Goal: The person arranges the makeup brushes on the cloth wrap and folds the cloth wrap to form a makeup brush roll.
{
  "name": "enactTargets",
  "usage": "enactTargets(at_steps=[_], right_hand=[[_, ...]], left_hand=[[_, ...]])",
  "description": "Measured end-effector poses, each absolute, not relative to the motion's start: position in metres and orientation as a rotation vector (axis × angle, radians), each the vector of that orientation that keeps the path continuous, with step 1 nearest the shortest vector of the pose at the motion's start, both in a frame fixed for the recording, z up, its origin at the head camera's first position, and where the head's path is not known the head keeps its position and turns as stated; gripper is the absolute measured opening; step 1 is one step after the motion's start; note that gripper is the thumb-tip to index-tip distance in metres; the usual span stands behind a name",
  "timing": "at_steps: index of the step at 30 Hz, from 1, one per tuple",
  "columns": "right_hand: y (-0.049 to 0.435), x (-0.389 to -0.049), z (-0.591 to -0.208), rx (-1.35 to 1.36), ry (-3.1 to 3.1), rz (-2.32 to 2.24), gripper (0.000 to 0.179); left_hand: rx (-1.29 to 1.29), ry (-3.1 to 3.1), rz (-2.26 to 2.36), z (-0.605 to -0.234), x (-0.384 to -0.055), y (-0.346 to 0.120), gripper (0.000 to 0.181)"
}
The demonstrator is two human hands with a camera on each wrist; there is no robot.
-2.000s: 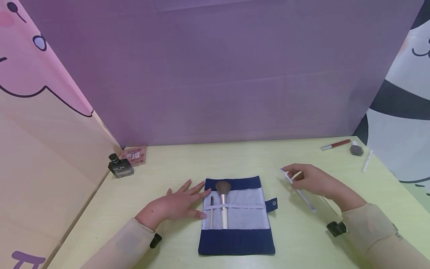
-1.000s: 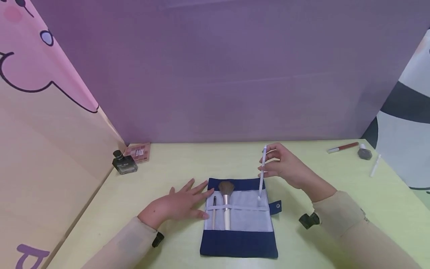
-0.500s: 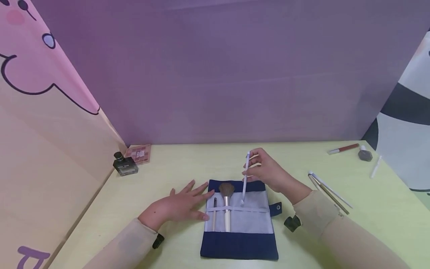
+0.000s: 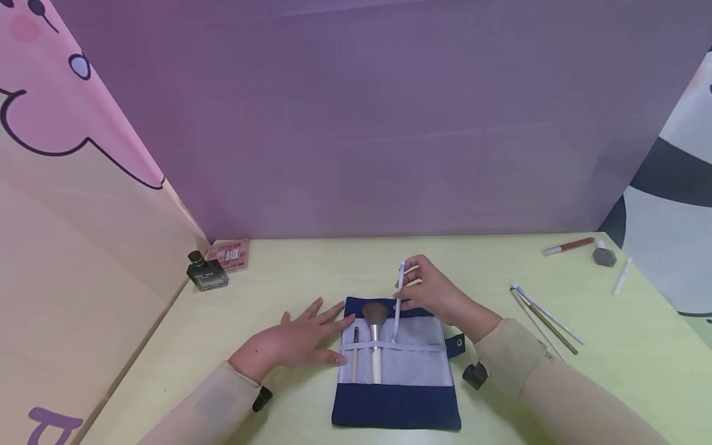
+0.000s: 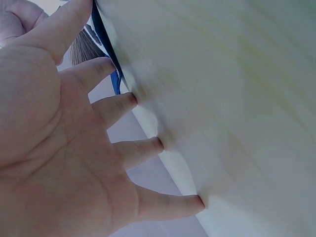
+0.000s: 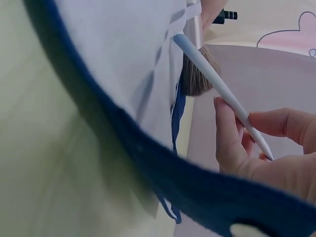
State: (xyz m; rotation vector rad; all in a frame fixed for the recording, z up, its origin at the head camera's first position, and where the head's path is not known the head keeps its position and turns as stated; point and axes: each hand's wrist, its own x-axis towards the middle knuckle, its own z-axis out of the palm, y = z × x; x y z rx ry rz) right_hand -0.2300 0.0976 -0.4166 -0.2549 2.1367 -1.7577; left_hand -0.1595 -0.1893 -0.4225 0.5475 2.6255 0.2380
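An open navy brush roll (image 4: 396, 406) with a pale lining lies flat. A fluffy makeup brush (image 4: 375, 314) and a thin dark-tipped brush (image 4: 355, 355) sit under its elastic band (image 4: 417, 347). My right hand (image 4: 432, 292) pinches a slim white pen-like stick (image 4: 398, 303) near its upper end, tilted over the lining. In the right wrist view the stick's lower tip (image 6: 178, 37) is right at the band, beside the fluffy brush. My left hand (image 4: 289, 340) is spread with straight fingers at the roll's left edge; in the left wrist view its fingertips (image 5: 157, 143) touch the table.
Several thin sticks (image 4: 542, 318) lie on the table (image 4: 278, 272) to the right. Farther back right are a red-handled brush (image 4: 570, 246), a small dark bottle (image 4: 604, 256) and a white stick (image 4: 622, 276). A black bottle (image 4: 207, 274) and a pink palette (image 4: 236, 253) stand back left.
My right hand has carried the white stick left from the right side to the roll, upending it, then lowered it to the band beside the fluffy brush. My left hand stays in place.
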Motion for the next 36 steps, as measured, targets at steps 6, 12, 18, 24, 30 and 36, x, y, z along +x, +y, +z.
enactTargets(at_steps=[6, 12, 18, 24, 30, 36], right_hand=[[0.098, -0.227, -0.419, -0.236, 2.119, -1.762, 0.049], [0.099, -0.224, -0.424, -0.222, 2.114, -1.724, 0.051], [0.099, -0.219, -0.428, -0.255, 2.079, -1.733, 0.053], [0.098, -0.212, -0.430, -0.270, 2.077, -1.683, 0.063], [0.096, -0.203, -0.429, -0.302, 2.063, -1.658, 0.075], [0.097, -0.199, -0.429, -0.341, 2.088, -1.641, 0.081]], left_hand=[[0.555, 2.623, 0.237, -0.422, -0.161, -0.189, 0.082], [0.559, 2.622, 0.249, -0.421, -0.162, -0.190, 0.082], [0.558, 2.622, 0.263, -0.420, -0.161, -0.190, 0.081], [0.549, 2.622, 0.245, -0.420, -0.161, -0.189, 0.082], [0.540, 2.619, 0.240, -0.419, -0.161, -0.188, 0.082], [0.541, 2.623, 0.234, -0.419, -0.160, -0.188, 0.082]])
